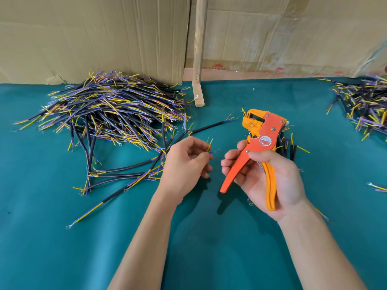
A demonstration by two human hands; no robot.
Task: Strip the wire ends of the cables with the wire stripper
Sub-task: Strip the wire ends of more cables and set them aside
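My right hand (pixel 270 176) grips the handles of an orange and yellow wire stripper (pixel 259 141), jaws pointing up and away, handles spread. My left hand (pixel 186 162) pinches the thin coloured wire ends of a black cable (pixel 210 146); a yellow strand sticks up from my fingers, a short way left of the stripper. The cable's black sheath is mostly hidden behind that hand. Between the wire ends and the jaws there is a gap. Behind the stripper lies a small bunch of black cables (pixel 289 149).
A big heap of black cables (pixel 109 111) with yellow, blue and brown ends lies at the left on the green cloth (pixel 209 237). Loose cables (pixel 125 174) lie in front of it. Another heap (pixel 366 107) sits at the right. Cardboard and a wooden post (pixel 199 59) stand behind.
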